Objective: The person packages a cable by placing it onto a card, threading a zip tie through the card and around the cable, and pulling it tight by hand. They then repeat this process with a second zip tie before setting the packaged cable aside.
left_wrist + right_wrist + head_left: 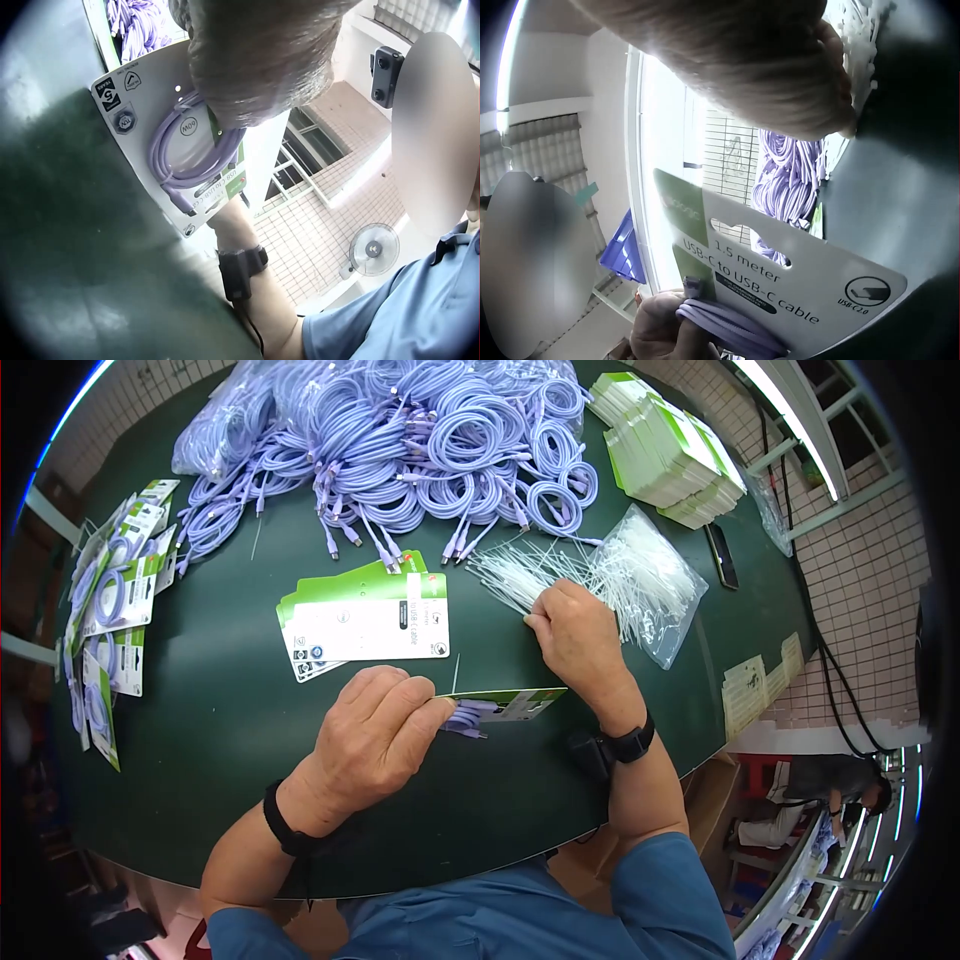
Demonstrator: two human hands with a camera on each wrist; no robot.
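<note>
My left hand grips one end of a printed cardboard card, held on edge above the table. A coiled lilac USB-C cable lies against the card's white face. From the card's top edge a thin white cable tie sticks up. My right hand is at the near edge of a heap of white cable ties, thumb and fingers curled and pinching at the tie ends. The fingertips are partly hidden in the head view. Spare green and white cards lie flat just beyond the left hand.
A large pile of coiled lilac cables covers the back of the table. Carded cables are stacked at the left. Card stacks stand back right, near a phone and a plastic bag of ties.
</note>
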